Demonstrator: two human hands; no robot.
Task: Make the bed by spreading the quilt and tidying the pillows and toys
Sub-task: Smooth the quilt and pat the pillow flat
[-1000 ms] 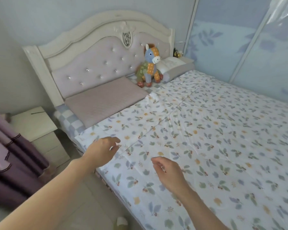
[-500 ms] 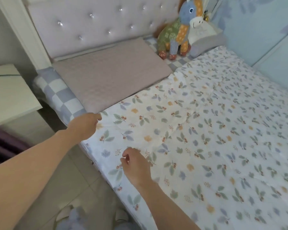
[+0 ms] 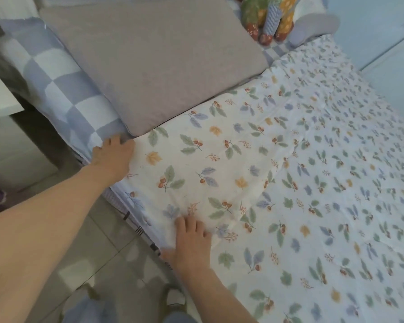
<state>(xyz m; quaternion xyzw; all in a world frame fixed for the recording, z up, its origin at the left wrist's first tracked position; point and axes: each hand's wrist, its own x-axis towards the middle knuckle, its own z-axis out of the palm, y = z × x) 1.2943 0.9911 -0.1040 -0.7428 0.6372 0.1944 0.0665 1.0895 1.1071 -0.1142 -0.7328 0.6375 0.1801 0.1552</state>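
Note:
A white quilt (image 3: 289, 173) printed with leaves and berries lies spread over the bed. My left hand (image 3: 113, 153) rests on its near top corner, fingers lying over the corner beside the checked sheet (image 3: 63, 89). My right hand (image 3: 191, 241) presses flat on the quilt's near edge, fingers straight, thumb down over the side. A flat mauve pillow (image 3: 149, 59) lies at the head of the bed, its lower edge meeting the quilt. A patchwork plush donkey (image 3: 269, 17), only its legs visible, stands at the top. A grey-edged second pillow (image 3: 313, 26) lies beside it.
A pale bedside cabinet (image 3: 0, 99) stands at the left, close to the bed's corner. Tiled floor (image 3: 98, 248) runs along the near side of the bed, with my slippered feet at the bottom. Pale blue wardrobe doors (image 3: 383, 31) close off the far right.
The view has dropped closer to the bed. Both hands have come down onto the quilt: the left one at its top corner, the right one flattened on the near edge.

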